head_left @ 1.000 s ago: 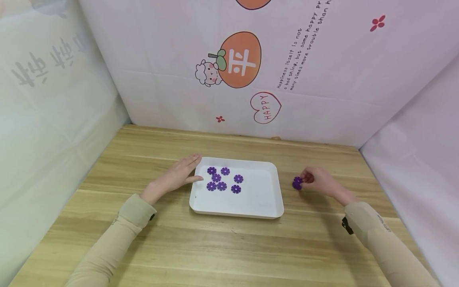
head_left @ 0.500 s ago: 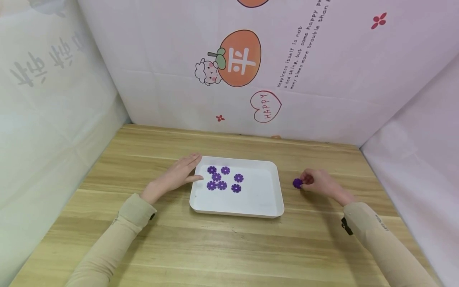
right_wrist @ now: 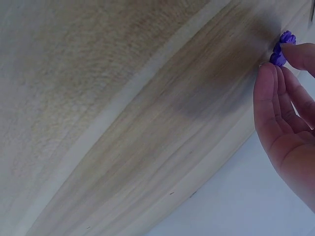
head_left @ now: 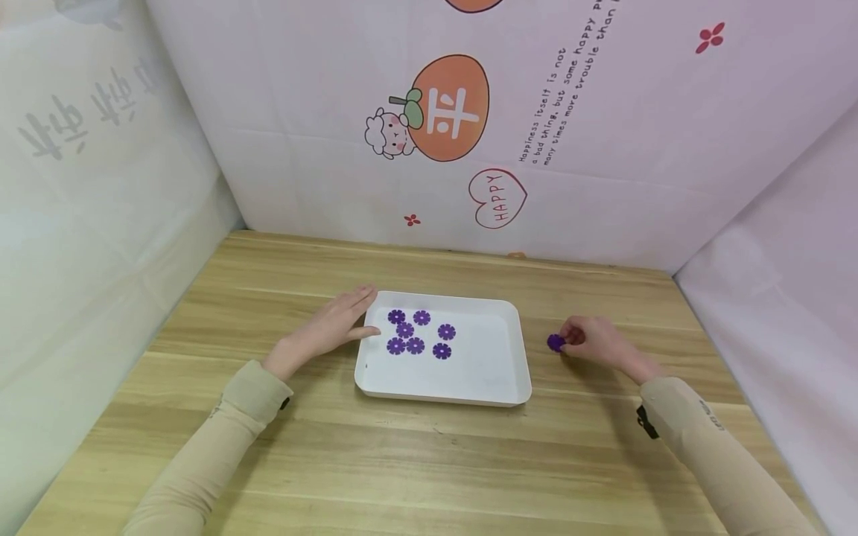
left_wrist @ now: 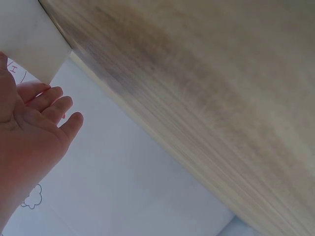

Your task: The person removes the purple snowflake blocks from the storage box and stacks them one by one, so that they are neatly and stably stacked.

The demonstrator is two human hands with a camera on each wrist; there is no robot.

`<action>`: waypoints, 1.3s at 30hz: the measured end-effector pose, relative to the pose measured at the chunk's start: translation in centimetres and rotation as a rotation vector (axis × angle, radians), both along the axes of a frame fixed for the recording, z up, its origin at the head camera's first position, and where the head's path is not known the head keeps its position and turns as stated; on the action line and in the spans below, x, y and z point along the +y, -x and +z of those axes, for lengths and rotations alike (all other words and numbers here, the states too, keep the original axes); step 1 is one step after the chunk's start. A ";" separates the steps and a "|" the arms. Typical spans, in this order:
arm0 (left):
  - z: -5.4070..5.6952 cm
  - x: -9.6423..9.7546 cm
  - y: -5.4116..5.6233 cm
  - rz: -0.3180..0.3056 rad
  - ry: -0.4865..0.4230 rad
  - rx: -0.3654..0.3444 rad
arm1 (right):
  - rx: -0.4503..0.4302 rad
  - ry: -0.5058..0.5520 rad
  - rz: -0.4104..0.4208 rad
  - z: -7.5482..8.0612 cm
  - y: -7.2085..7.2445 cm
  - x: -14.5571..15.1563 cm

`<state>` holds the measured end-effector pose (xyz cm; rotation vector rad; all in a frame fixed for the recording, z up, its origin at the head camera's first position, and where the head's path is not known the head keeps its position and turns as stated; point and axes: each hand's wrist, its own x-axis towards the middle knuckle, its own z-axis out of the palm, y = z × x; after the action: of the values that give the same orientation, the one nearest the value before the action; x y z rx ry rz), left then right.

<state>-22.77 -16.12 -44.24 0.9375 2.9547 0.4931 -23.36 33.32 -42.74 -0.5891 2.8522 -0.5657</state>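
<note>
A shallow white tray (head_left: 469, 383) lies on the wooden table in the head view. Several purple snowflake discs (head_left: 442, 351), notched round the rim, lie flat in its left half. My left hand (head_left: 328, 325) rests along the tray's left edge, fingers straight and thumb reaching over the rim; in the left wrist view the fingertips of this hand (left_wrist: 39, 113) meet the tray's corner. To the right of the tray, my right hand (head_left: 593, 342) pinches purple snowflake discs (head_left: 555, 342) low over the table. In the right wrist view the held discs (right_wrist: 278, 56) sit between thumb and fingertips, partly covered.
The wooden table (head_left: 429, 461) extends in front of the tray. A white printed sheet (head_left: 322, 179) stands as a wall behind it, with plain white side walls (head_left: 791, 298) at left and right.
In my right hand the purple discs went from two offset outlines to a single one, and the fingers drew slightly closer. My left hand stayed on the tray's edge.
</note>
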 end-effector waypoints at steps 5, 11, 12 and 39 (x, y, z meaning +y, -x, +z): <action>0.0 0.0 0.1 0.002 0.006 -0.001 | -0.005 -0.001 0.002 0.1 0.0 0.0; 0.1 0.0 0.0 0.002 0.001 -0.005 | -0.018 -0.003 -0.001 0.1 0.0 -0.1; 0.1 0.0 0.0 0.003 0.001 -0.006 | -0.020 -0.002 0.000 0.1 0.0 -0.1; 0.0 0.0 -0.1 0.002 0.001 -0.003 | 0.030 0.054 0.026 1.1 -0.1 -0.2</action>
<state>-22.65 -16.16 -44.22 0.9327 2.9534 0.4930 -23.22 33.12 -41.65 -0.6480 2.8604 -0.6361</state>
